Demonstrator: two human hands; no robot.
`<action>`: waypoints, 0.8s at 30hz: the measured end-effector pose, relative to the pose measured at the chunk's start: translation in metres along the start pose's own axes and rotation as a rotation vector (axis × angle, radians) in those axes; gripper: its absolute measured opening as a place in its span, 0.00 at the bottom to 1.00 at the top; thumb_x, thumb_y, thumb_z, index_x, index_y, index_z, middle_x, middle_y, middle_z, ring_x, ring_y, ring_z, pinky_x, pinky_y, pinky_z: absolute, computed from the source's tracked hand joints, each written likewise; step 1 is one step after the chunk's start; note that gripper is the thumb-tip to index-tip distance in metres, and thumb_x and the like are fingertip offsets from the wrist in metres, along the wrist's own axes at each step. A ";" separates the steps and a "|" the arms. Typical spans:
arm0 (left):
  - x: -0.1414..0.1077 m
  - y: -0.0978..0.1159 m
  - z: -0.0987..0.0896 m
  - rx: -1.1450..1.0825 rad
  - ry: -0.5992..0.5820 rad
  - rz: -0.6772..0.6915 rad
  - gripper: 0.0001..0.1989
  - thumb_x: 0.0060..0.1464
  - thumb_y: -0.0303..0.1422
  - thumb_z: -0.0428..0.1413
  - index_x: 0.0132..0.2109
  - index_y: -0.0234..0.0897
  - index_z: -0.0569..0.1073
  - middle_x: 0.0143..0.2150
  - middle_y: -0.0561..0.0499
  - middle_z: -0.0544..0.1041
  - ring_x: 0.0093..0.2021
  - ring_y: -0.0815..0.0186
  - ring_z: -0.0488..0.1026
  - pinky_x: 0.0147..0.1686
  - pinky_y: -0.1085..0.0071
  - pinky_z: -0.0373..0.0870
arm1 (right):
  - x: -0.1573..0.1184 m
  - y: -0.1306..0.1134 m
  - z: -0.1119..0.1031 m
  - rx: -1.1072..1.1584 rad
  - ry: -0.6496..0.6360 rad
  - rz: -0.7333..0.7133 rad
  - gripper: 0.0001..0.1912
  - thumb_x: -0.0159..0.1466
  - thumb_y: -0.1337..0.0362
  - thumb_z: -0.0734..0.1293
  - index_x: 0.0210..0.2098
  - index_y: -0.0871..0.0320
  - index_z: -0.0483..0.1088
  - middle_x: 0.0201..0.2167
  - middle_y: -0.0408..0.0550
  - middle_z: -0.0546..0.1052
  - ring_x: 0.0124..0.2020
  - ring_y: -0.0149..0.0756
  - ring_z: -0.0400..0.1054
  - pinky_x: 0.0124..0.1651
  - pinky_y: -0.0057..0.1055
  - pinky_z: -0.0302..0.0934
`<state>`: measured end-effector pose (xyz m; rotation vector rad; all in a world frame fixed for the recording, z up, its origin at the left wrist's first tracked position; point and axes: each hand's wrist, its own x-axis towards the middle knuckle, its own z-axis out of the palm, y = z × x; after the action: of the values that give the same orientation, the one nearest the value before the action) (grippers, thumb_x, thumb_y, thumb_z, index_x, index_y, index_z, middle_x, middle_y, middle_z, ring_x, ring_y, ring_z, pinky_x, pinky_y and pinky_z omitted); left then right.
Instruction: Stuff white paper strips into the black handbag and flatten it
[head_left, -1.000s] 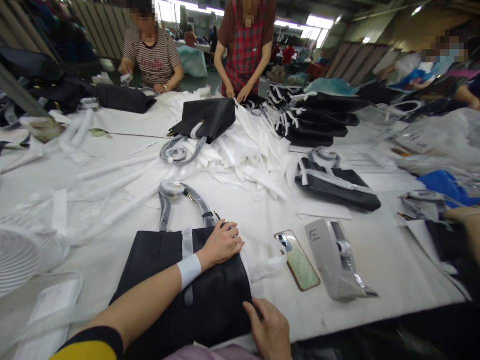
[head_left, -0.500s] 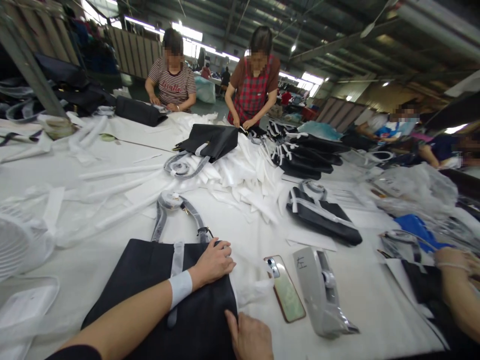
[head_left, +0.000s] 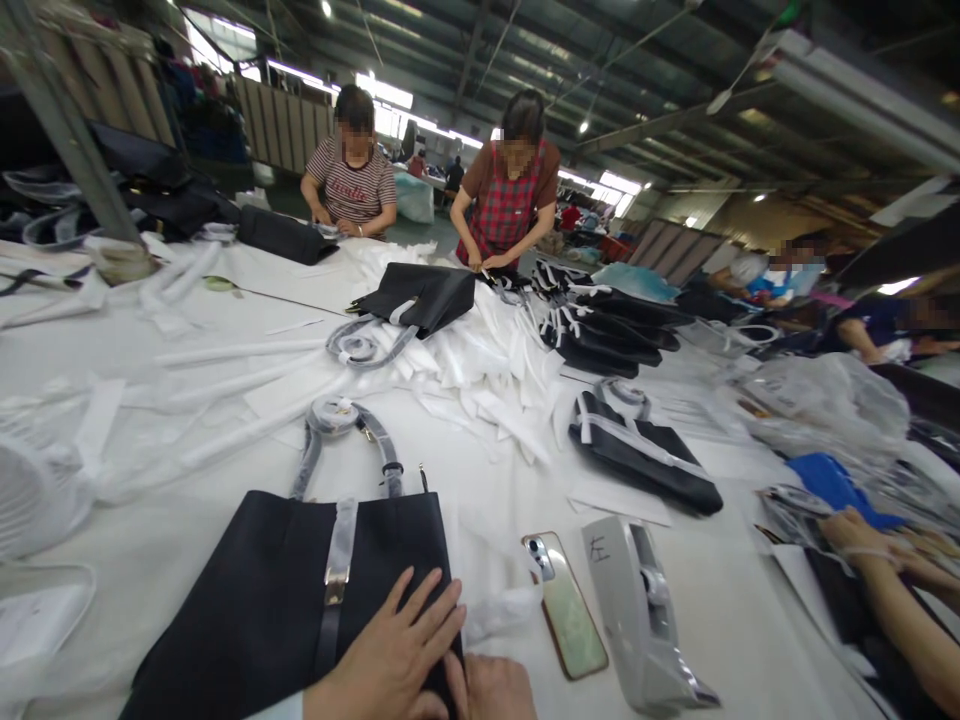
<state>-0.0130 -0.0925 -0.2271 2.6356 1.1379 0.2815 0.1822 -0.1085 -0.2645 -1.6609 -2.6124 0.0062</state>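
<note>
A black handbag (head_left: 247, 580) lies flat on the white-covered table in front of me, with a strap and metal buckle down its front. Its handles (head_left: 337, 425), wrapped in clear film, stretch away from its top edge. My left hand (head_left: 397, 640) rests palm down on the bag's front near the right side, fingers spread. Close beside it, my right hand (head_left: 495, 690) is closed at the bag's right edge, its thumb against the side and its other fingers curled. The lower part of the bag runs out of view.
A phone (head_left: 566, 605) and a grey tape dispenser (head_left: 637, 610) lie to the right. Beyond are a black bag (head_left: 645, 450), white wrapping material (head_left: 495, 370) and another black bag (head_left: 420, 295). Two co-workers stand across the table; a co-worker's hand (head_left: 862, 540) works at far right.
My left hand has moved down from the bag's top right corner to its right side, uncovering the buckle. My right hand stays at the edge. The view has tilted slightly upward.
</note>
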 end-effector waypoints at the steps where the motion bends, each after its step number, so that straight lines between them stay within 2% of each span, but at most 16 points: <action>1: -0.003 0.000 0.003 -0.006 -0.025 0.000 0.50 0.50 0.52 0.60 0.71 0.45 0.42 0.72 0.44 0.48 0.70 0.43 0.48 0.63 0.38 0.53 | 0.003 0.006 -0.009 0.074 -0.065 0.005 0.18 0.66 0.58 0.60 0.27 0.55 0.78 0.22 0.55 0.79 0.21 0.43 0.72 0.22 0.32 0.56; 3: -0.003 -0.001 0.004 -0.009 -0.037 -0.020 0.51 0.50 0.50 0.61 0.71 0.47 0.39 0.72 0.45 0.45 0.70 0.43 0.47 0.63 0.37 0.52 | 0.014 0.024 -0.035 0.300 -0.224 0.003 0.23 0.66 0.54 0.59 0.21 0.53 0.76 0.20 0.52 0.78 0.20 0.41 0.71 0.22 0.33 0.54; 5: 0.000 -0.001 0.001 -0.009 -0.042 -0.025 0.51 0.51 0.48 0.61 0.71 0.48 0.38 0.72 0.45 0.45 0.69 0.42 0.48 0.63 0.35 0.53 | 0.032 0.052 -0.064 0.518 -0.314 0.037 0.26 0.67 0.51 0.56 0.19 0.53 0.73 0.17 0.49 0.76 0.20 0.38 0.69 0.23 0.32 0.55; 6: 0.002 -0.001 -0.001 -0.005 -0.049 -0.022 0.51 0.51 0.48 0.62 0.71 0.48 0.38 0.71 0.45 0.45 0.69 0.42 0.48 0.62 0.34 0.54 | 0.044 0.068 -0.077 0.569 -0.288 0.089 0.28 0.68 0.51 0.54 0.19 0.54 0.72 0.17 0.47 0.75 0.21 0.37 0.69 0.25 0.32 0.56; 8: 0.003 -0.001 -0.005 0.008 -0.061 -0.004 0.52 0.50 0.47 0.62 0.71 0.47 0.38 0.71 0.44 0.45 0.68 0.40 0.50 0.60 0.34 0.56 | 0.073 0.101 -0.095 0.548 -0.113 0.236 0.28 0.68 0.50 0.52 0.22 0.55 0.72 0.19 0.46 0.75 0.24 0.38 0.70 0.32 0.33 0.59; 10: 0.004 -0.001 -0.006 0.039 -0.051 0.019 0.49 0.53 0.46 0.60 0.71 0.45 0.39 0.71 0.43 0.46 0.68 0.40 0.52 0.58 0.34 0.60 | 0.108 0.131 -0.100 0.453 0.083 0.376 0.23 0.67 0.52 0.54 0.33 0.58 0.75 0.26 0.49 0.77 0.30 0.41 0.72 0.39 0.35 0.61; 11: 0.004 -0.002 -0.006 0.066 -0.038 0.035 0.46 0.55 0.44 0.59 0.71 0.44 0.40 0.70 0.42 0.48 0.67 0.41 0.54 0.57 0.35 0.62 | 0.126 0.144 -0.099 0.419 0.148 0.421 0.22 0.66 0.54 0.55 0.41 0.60 0.75 0.31 0.52 0.78 0.35 0.43 0.72 0.43 0.38 0.61; 13: 0.004 -0.004 -0.004 0.142 0.004 0.067 0.39 0.60 0.38 0.54 0.71 0.43 0.43 0.69 0.43 0.52 0.65 0.43 0.58 0.56 0.39 0.66 | 0.162 0.163 -0.090 0.385 0.230 0.475 0.25 0.64 0.59 0.57 0.55 0.68 0.67 0.46 0.63 0.76 0.48 0.48 0.69 0.53 0.41 0.58; 16: 0.005 -0.009 0.002 0.276 0.137 0.114 0.30 0.62 0.33 0.51 0.69 0.43 0.52 0.67 0.45 0.59 0.62 0.49 0.65 0.55 0.48 0.69 | 0.206 0.173 -0.073 0.395 0.274 0.507 0.30 0.62 0.63 0.61 0.61 0.72 0.59 0.60 0.74 0.62 0.61 0.55 0.59 0.61 0.47 0.50; 18: 0.006 -0.012 0.008 0.375 0.263 0.132 0.25 0.63 0.34 0.50 0.66 0.44 0.58 0.67 0.48 0.62 0.61 0.53 0.67 0.56 0.53 0.69 | 0.226 0.172 -0.066 0.444 0.261 0.527 0.28 0.60 0.64 0.63 0.58 0.70 0.62 0.59 0.76 0.63 0.59 0.59 0.60 0.59 0.51 0.52; 20: 0.007 -0.014 0.013 0.482 0.368 0.138 0.22 0.63 0.34 0.50 0.64 0.45 0.62 0.67 0.50 0.62 0.60 0.56 0.67 0.58 0.56 0.67 | 0.238 0.169 -0.064 0.525 0.237 0.542 0.21 0.61 0.62 0.64 0.50 0.67 0.69 0.49 0.72 0.72 0.53 0.57 0.66 0.55 0.51 0.57; 22: 0.007 -0.015 0.016 0.556 0.422 0.136 0.22 0.63 0.34 0.51 0.63 0.45 0.63 0.67 0.51 0.62 0.60 0.58 0.67 0.58 0.57 0.66 | 0.242 0.167 -0.068 0.634 0.224 0.550 0.17 0.62 0.56 0.62 0.40 0.64 0.72 0.38 0.66 0.76 0.45 0.52 0.70 0.50 0.48 0.61; 24: 0.006 -0.014 0.015 0.553 0.416 0.131 0.23 0.63 0.35 0.52 0.64 0.45 0.62 0.68 0.51 0.60 0.61 0.57 0.66 0.59 0.57 0.65 | 0.238 0.164 -0.076 0.767 0.225 0.550 0.22 0.64 0.48 0.59 0.34 0.61 0.71 0.32 0.62 0.77 0.37 0.46 0.72 0.42 0.42 0.65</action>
<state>-0.0144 -0.0818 -0.2453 3.2503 1.3186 0.6489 0.2329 0.1750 -0.1839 -1.8219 -1.5890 0.6900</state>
